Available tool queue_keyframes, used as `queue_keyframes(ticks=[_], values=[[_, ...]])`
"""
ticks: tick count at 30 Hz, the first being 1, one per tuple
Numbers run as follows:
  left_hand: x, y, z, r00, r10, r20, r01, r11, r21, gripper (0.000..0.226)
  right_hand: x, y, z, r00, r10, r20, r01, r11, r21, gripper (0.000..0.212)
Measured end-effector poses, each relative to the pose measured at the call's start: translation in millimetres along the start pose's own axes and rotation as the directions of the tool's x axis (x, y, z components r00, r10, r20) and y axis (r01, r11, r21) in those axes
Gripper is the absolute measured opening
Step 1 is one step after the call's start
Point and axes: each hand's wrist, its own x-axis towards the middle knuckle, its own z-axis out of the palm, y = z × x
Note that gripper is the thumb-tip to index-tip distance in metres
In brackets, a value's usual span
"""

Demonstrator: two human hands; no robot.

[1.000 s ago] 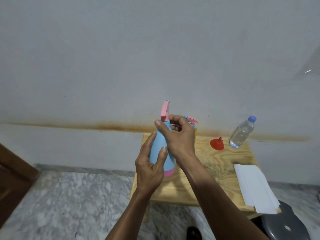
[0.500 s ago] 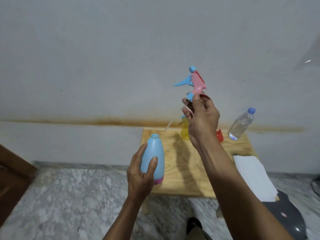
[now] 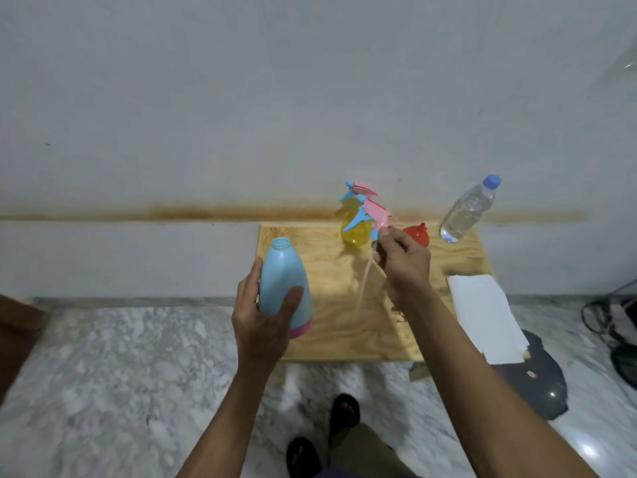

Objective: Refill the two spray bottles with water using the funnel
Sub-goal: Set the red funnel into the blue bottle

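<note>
My left hand (image 3: 263, 319) grips a light blue spray bottle (image 3: 281, 281) with a pink base; its neck is open, with no head on it. My right hand (image 3: 403, 267) holds the removed pink and blue spray head (image 3: 374, 215) over the wooden table (image 3: 327, 339), its thin dip tube hanging down. Behind it stands a yellow spray bottle (image 3: 355, 231) with its own pink and blue head on. A red funnel (image 3: 417, 233) lies mouth down at the back, partly behind my right hand. A clear water bottle (image 3: 467, 210) with a blue cap stands at the back right corner.
White paper sheets (image 3: 482, 315) lie on the table's right side, overhanging the front edge. A dark grey lid-like object (image 3: 537, 377) sits on the marble floor to the right, with black cables (image 3: 617, 326) further right. A wall stands right behind the table. My feet show below the table.
The spray head came off the blue bottle, was lifted high by my right hand, and is now lowered over the table. My left hand moved the open bottle to the left.
</note>
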Motion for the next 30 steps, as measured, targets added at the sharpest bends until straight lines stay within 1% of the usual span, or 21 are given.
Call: queue_keyframes(ticks=[2, 4, 6, 8, 10, 13, 17, 19, 21, 23, 26, 28, 30], values=[[4.8, -5.5, 5.0, 1.0, -0.017, -0.005, 0.017, 1.0, 0.013, 0.081, 10.2, 33.4, -5.8, 0.999, 0.033, -0.006, -0.034, 0.996, -0.078, 0.006], [9.8, -10.9, 10.6, 1.0, -0.028, -0.013, 0.028, 0.999, 0.03, 0.073, 19.1, 65.3, -11.4, 0.996, 0.082, -0.029, -0.087, 0.974, -0.209, 0.01], [15.2, -16.5, 16.5, 0.998, -0.052, -0.018, 0.053, 0.997, 0.052, 0.071, 27.0, 93.7, -17.1, 0.99, 0.138, -0.003, -0.13, 0.924, -0.36, 0.027], [18.8, -22.1, 23.0, 0.996, -0.086, -0.008, 0.086, 0.994, 0.069, 0.078, 32.6, 114.0, -20.9, 0.979, 0.203, 0.034, -0.163, 0.866, -0.472, 0.04], [20.1, -27.8, 30.6, 0.995, -0.099, -0.002, 0.099, 0.991, 0.085, 0.084, 38.8, 128.1, -24.2, 0.971, 0.236, 0.021, -0.182, 0.797, -0.575, 0.039], [19.3, -35.7, 43.4, 0.995, -0.103, -0.015, 0.104, 0.988, 0.117, 0.08, 48.6, 146.0, -29.1, 0.972, 0.235, 0.012, -0.158, 0.689, -0.707, 0.034], [16.2, -48.5, 53.9, 0.992, -0.124, -0.018, 0.125, 0.984, 0.127, 0.071, 59.0, 160.5, -32.5, 0.972, 0.232, 0.046, -0.118, 0.645, -0.755, 0.029], [14.0, -56.2, 56.7, 0.99, -0.139, -0.016, 0.14, 0.982, 0.13, 0.067, 62.7, 164.9, -34.6, 0.968, 0.241, 0.067, -0.1, 0.618, -0.78, 0.03], [11.6, -62.5, 59.4, 0.986, -0.163, -0.021, 0.164, 0.976, 0.142, 0.067, 66.0, 171.5, -37.7, 0.973, 0.214, 0.09, -0.05, 0.571, -0.819, 0.034], [10.2, -65.8, 62.5, 0.983, -0.182, -0.008, 0.181, 0.971, 0.153, 0.065, 68.9, 176.9, -39.8, 0.974, 0.21, 0.078, -0.048, 0.538, -0.841, 0.033], [6.1, -69.3, 68.0, 0.982, -0.19, 0.015, 0.185, 0.969, 0.165, 0.065, 72.0, 182.5, -42.1, 0.974, 0.221, 0.055, -0.065, 0.499, -0.864, 0.027], [4.3, -73.5, 71.9, 0.982, -0.188, 0.021, 0.181, 0.965, 0.191, 0.065, 72.8, 184.5, -44.3, 0.974, 0.222, 0.05, -0.068, 0.496, -0.865, 0.024], [1.7, -79.4, 76.0, 0.98, -0.194, 0.035, 0.181, 0.958, 0.222, 0.071, 72.2, 183.7, -45.8, 0.974, 0.216, 0.06, -0.063, 0.52, -0.852, 0.022]])
